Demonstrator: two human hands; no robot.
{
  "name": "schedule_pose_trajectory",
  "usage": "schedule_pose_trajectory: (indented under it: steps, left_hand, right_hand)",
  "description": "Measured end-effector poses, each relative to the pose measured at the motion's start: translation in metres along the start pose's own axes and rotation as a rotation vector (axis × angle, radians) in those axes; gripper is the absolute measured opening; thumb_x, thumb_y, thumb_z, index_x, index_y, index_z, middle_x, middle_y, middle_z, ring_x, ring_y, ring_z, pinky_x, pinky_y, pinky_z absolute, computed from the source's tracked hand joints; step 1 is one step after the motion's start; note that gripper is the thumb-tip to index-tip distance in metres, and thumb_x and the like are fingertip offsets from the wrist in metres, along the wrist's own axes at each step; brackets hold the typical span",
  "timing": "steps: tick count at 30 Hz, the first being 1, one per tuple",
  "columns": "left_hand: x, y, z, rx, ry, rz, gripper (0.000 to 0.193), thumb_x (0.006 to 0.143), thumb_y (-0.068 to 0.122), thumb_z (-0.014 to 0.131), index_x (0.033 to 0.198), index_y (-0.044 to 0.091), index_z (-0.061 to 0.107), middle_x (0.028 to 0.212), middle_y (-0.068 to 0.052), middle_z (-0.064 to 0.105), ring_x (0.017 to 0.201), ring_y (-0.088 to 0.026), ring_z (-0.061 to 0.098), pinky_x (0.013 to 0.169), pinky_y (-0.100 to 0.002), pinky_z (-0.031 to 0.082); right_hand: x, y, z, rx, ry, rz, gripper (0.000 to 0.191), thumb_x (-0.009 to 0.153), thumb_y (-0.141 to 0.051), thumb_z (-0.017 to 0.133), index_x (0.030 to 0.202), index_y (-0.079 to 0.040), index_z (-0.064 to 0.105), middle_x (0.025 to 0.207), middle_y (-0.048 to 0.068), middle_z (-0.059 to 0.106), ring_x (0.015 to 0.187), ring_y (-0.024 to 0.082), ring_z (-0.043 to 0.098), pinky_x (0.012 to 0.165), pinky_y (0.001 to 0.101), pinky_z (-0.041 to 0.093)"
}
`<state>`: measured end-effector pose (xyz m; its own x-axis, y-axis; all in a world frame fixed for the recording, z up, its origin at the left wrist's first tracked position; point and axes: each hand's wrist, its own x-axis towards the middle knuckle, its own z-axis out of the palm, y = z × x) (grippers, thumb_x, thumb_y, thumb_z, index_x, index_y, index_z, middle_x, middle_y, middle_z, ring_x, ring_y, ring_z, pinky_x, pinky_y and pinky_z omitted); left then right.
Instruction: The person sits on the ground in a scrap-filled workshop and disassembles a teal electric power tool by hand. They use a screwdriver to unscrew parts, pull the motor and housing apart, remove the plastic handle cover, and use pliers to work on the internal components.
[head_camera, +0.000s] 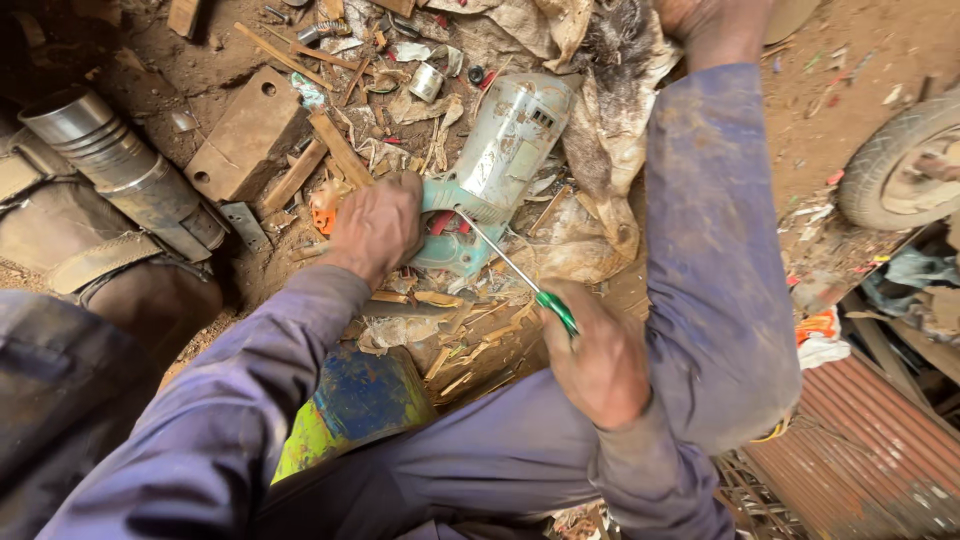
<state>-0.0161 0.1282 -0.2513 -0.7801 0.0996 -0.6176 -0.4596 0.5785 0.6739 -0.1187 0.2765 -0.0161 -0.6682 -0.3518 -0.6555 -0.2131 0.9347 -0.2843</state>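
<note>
A worn pale-green power tool with a cylindrical motor housing lies on the dirt ground among scraps. My left hand grips its teal handle end. My right hand holds a screwdriver with a green handle. Its thin metal shaft slants up and left, and the tip rests against the teal part of the tool. Both arms are in dusty blue-purple sleeves. My right leg in the same cloth runs up the right side.
A ribbed metal cylinder lies at left beside a rusty drilled plate. Wood splinters, a small can and dirty cloth litter the ground. A small wheel sits at right, corrugated sheet below it.
</note>
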Motion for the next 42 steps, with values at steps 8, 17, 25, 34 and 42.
schedule_pose_trajectory:
  steps: [8, 17, 25, 34, 42]
  left_hand:
    - [-0.008, 0.006, 0.0, 0.123, 0.008, 0.021, 0.021, 0.101, 0.013, 0.045, 0.092, -0.001, 0.057, 0.08, -0.021, 0.066, 0.062, -0.034, 0.071, 0.05, -0.047, 0.055]
    - [-0.007, 0.001, 0.003, 0.068, 0.015, -0.009, 0.02, 0.1, 0.015, 0.046, 0.092, 0.001, 0.058, 0.081, -0.02, 0.067, 0.068, -0.036, 0.072, 0.059, -0.05, 0.055]
    - [-0.01, 0.018, -0.01, 0.202, -0.022, 0.0, 0.031, 0.106, 0.021, 0.042, 0.088, 0.001, 0.057, 0.072, -0.013, 0.059, 0.059, -0.025, 0.067, 0.05, -0.042, 0.054]
    - [0.009, 0.014, -0.018, 0.503, 0.031, 0.158, 0.025, 0.105, 0.013, 0.047, 0.086, 0.002, 0.059, 0.071, -0.008, 0.059, 0.058, -0.017, 0.063, 0.048, -0.034, 0.053]
    - [0.013, 0.01, -0.024, 0.467, 0.011, 0.166, 0.022, 0.102, 0.016, 0.052, 0.09, 0.001, 0.064, 0.079, -0.013, 0.066, 0.068, -0.024, 0.068, 0.054, -0.038, 0.056]
  right_hand:
    - [-0.006, -0.004, 0.01, -0.055, 0.014, -0.017, 0.023, 0.09, -0.009, 0.069, 0.113, -0.005, 0.068, 0.094, 0.019, 0.073, 0.085, 0.04, 0.07, 0.072, 0.0477, 0.054]
    - [-0.009, -0.003, 0.008, -0.075, 0.02, -0.022, 0.021, 0.091, -0.009, 0.068, 0.111, -0.003, 0.067, 0.09, 0.02, 0.071, 0.083, 0.04, 0.07, 0.071, 0.0474, 0.053]
    - [-0.006, -0.004, 0.014, -0.169, 0.019, -0.037, 0.022, 0.09, -0.014, 0.07, 0.108, -0.002, 0.066, 0.081, 0.02, 0.068, 0.077, 0.042, 0.066, 0.068, 0.052, 0.05]
    - [0.016, 0.008, 0.009, 0.062, -0.075, 0.078, 0.02, 0.09, -0.013, 0.065, 0.107, -0.004, 0.068, 0.077, 0.017, 0.071, 0.071, 0.033, 0.073, 0.066, 0.0436, 0.055]
    - [0.045, 0.013, 0.002, -0.188, -0.201, -0.165, 0.024, 0.093, -0.013, 0.06, 0.112, -0.004, 0.072, 0.084, 0.019, 0.072, 0.073, 0.035, 0.07, 0.07, 0.047, 0.055]
